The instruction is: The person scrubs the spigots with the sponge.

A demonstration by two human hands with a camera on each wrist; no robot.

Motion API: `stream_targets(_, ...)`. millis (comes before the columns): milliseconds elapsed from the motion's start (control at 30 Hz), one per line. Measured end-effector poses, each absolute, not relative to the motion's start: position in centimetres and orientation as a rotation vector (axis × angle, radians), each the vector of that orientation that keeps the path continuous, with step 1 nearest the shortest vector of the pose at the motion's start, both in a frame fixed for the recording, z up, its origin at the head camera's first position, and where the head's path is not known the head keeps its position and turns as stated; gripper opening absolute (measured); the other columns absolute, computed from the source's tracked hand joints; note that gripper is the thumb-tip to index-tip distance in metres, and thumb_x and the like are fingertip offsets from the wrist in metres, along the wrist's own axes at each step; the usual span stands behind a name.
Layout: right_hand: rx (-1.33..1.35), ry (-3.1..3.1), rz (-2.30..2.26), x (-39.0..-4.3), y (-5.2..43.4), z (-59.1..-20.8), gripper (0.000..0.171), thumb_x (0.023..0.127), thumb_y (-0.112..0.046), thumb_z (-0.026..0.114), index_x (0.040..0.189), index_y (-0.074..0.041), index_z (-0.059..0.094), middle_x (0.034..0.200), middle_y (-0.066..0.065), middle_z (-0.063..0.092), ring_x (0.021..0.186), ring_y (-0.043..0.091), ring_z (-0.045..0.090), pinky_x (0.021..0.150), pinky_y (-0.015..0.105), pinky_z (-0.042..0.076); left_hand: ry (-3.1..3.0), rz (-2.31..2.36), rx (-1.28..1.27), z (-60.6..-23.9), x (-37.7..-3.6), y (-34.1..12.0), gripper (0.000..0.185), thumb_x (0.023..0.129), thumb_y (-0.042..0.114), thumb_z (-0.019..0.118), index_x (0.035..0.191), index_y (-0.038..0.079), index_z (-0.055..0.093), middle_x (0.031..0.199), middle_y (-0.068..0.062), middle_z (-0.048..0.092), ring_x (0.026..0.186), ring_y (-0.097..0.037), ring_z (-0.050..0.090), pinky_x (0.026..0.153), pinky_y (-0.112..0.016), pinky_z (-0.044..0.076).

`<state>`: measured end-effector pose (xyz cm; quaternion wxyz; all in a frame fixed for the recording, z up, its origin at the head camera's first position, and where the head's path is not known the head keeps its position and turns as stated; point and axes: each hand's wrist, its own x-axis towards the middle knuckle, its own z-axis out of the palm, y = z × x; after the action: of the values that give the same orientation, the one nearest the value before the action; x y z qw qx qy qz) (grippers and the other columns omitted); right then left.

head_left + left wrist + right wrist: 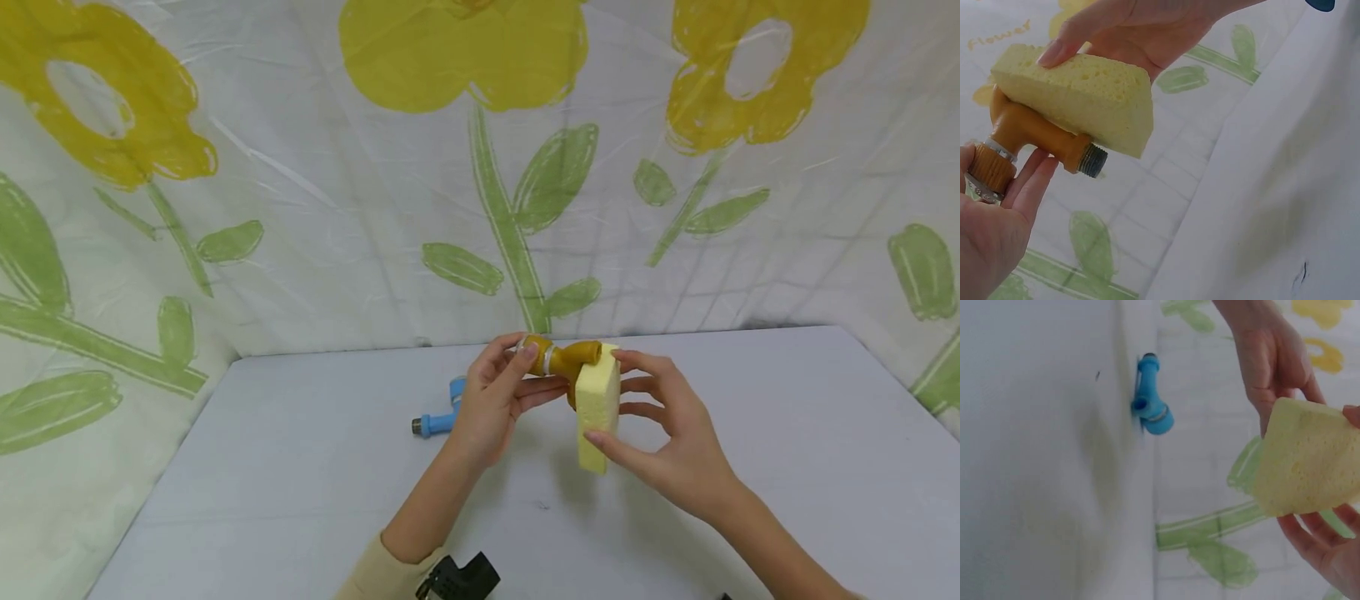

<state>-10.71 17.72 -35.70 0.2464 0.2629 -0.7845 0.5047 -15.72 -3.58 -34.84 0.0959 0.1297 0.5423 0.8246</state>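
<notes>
Nearest the person, a black device sits at the bottom edge by the left sleeve. Just beyond, above the middle of the white table, both hands meet. The right hand pinches a yellow sponge on edge, thumb at its lower end and fingertips along its top and far side. The left hand has its fingers curled round an orange plastic tap, gripping it by the ribbed knob; the threaded spout points free. The sponge's flat face lies against the tap's body, so the step in hand looks like wiping the tap. The next move probably calls for sliding the sponge along the body while the left hand keeps the tap from twisting. Farther left on the table lies a blue tap, untouched. A flower-printed sheet hangs behind.
</notes>
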Motion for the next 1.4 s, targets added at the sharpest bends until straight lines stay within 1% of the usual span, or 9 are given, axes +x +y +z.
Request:
stream_targets(167, 0.661, -2.148, 1.36, -10.9, 18.0, -35.5, 0.091, 0.064, 0.02, 0.088, 0.145, 0.002, 0.051, 0.139, -0.006, 0.056, 0.103, 0.004, 0.064, 0.082, 0.016, 0.06, 1.618, 2.445, 0.382, -34.8, -15.7, -3.6, 0.036, 0.109, 0.006, 0.055, 0.143, -0.007, 0.052, 0.11, -0.005, 0.06, 0.097, -0.028, 0.079, 0.094, -0.049, 0.062)
stream_targets(333, 0.664, -2.157, 1.394, -10.9, 18.2, -35.4, 0.088, 0.068, 0.02, 0.086, 0.146, 0.001, 0.05, 0.14, -0.006, 0.056, 0.101, 0.005, 0.065, 0.081, 0.016, 0.061, 1.644, 2.437, 0.409, -34.6, -16.0, -3.9, 0.035, 0.104, -0.002, 0.06, 0.137, -0.013, 0.058, 0.111, -0.004, 0.067, 0.1, -0.016, 0.074, 0.097, -0.05, 0.062)
stream_targets(500, 0.733, -2.157, 1.397, -10.9, 18.3, -35.3, 0.089, 0.066, 0.02, 0.087, 0.145, 0.003, 0.05, 0.14, -0.006, 0.056, 0.104, 0.005, 0.065, 0.082, 0.018, 0.061, 1.663, 2.425, 0.479, -34.4, -16.3, -4.7, 0.035, 0.101, -0.006, 0.063, 0.135, -0.012, 0.06, 0.117, -0.009, 0.066, 0.099, -0.016, 0.073, 0.097, -0.043, 0.062)
stream_targets(633, 0.762, -2.156, 1.364, -11.1, 18.7, -35.2, 0.091, 0.064, 0.021, 0.088, 0.145, 0.004, 0.05, 0.141, -0.008, 0.056, 0.106, 0.005, 0.064, 0.084, 0.018, 0.061, 1.682, 2.406, 0.518, -34.3, -16.3, -5.0, 0.036, 0.101, -0.004, 0.065, 0.136, -0.013, 0.058, 0.114, -0.007, 0.066, 0.096, -0.015, 0.073, 0.098, -0.039, 0.062)
stream_targets(700, 0.756, -2.149, 1.349, -11.2, 18.9, -35.2, 0.092, 0.063, 0.021, 0.088, 0.145, 0.005, 0.051, 0.141, -0.007, 0.056, 0.106, 0.005, 0.063, 0.084, 0.017, 0.061, 1.684, 2.398, 0.527, -34.2, -16.3, -5.1, 0.034, 0.101, -0.004, 0.064, 0.133, -0.015, 0.058, 0.114, -0.006, 0.067, 0.096, -0.014, 0.072, 0.099, -0.039, 0.061)
stream_targets(867, 0.732, -2.139, 1.341, -11.5, 19.2, -35.4, 0.09, 0.062, 0.021, 0.087, 0.144, 0.004, 0.053, 0.141, -0.003, 0.058, 0.106, 0.007, 0.064, 0.084, 0.015, 0.059, 1.707, 2.393, 0.491, -34.3, -16.2, -5.0, 0.03, 0.101, -0.004, 0.064, 0.13, -0.013, 0.063, 0.112, -0.006, 0.069, 0.093, -0.015, 0.073, 0.096, -0.039, 0.063)
stream_targets(1133, 0.777, -2.154, 1.289, -11.6, 19.3, -35.6, 0.091, 0.061, 0.017, 0.089, 0.144, 0.003, 0.054, 0.141, -0.001, 0.059, 0.107, 0.006, 0.063, 0.084, 0.015, 0.059, 1.72, 2.402, 0.446, -34.4, -16.4, -4.8, 0.03, 0.102, -0.004, 0.063, 0.13, -0.015, 0.062, 0.111, -0.009, 0.069, 0.091, -0.017, 0.074, 0.095, -0.041, 0.063)
stream_targets(1267, 0.785, -2.229, 1.204, -11.9, 19.7, -35.7, 0.09, 0.063, 0.011, 0.091, 0.144, -0.003, 0.055, 0.139, 0.0, 0.059, 0.105, 0.006, 0.062, 0.082, 0.016, 0.06, 1.699, 2.441, 0.388, -34.3, -16.5, -4.9, 0.025, 0.103, -0.002, 0.063, 0.126, -0.01, 0.066, 0.11, -0.009, 0.07, 0.091, -0.019, 0.074, 0.093, -0.041, 0.064)
stream_targets(1400, 0.783, -2.348, 1.134, -12.2, 20.3, -35.8, 0.086, 0.068, 0.003, 0.093, 0.144, -0.009, 0.056, 0.136, -0.001, 0.061, 0.101, 0.007, 0.062, 0.077, 0.022, 0.062, 1.659, 2.492, 0.316, -34.2, -16.6, -4.9, 0.023, 0.104, -0.002, 0.061, 0.125, -0.007, 0.067, 0.107, -0.005, 0.071, 0.09, -0.018, 0.074, 0.09, -0.038, 0.065)
